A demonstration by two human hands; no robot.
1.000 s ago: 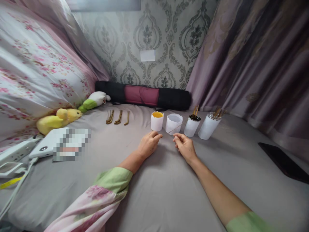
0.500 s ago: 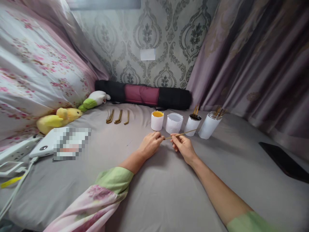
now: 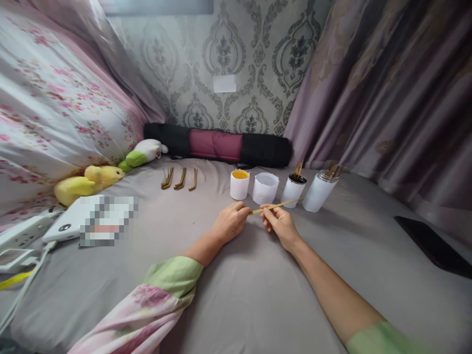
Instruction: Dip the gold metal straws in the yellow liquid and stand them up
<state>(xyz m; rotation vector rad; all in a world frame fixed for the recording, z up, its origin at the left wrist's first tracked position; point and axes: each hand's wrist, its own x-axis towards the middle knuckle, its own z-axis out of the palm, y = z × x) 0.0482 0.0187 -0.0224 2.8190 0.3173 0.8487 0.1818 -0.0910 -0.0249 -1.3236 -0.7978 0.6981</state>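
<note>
Both my hands rest on the grey bedsheet (image 3: 239,295) and pinch one thin golden stick (image 3: 283,203). My left hand (image 3: 229,222) grips its left end, fingers closed. My right hand (image 3: 280,223) pinches it near the middle, and the far end points right toward the cups. Just beyond stand a white cup with yellow contents (image 3: 239,184), an empty white cup (image 3: 264,188), a dark-rimmed cup holding sticks (image 3: 294,190) and a clear jar with sticks (image 3: 319,190).
Bent golden sticks (image 3: 180,179) lie in three small groups at the back left. Plush toys (image 3: 88,181), a white device (image 3: 66,227) and a power strip (image 3: 16,234) sit at the left. A rolled black-and-maroon mat (image 3: 217,146) lines the wall. A dark phone (image 3: 435,246) lies at right.
A second ago my hands lay with no stick visible in them. Now both pinch a golden stick held just above the sheet in front of the cups.
</note>
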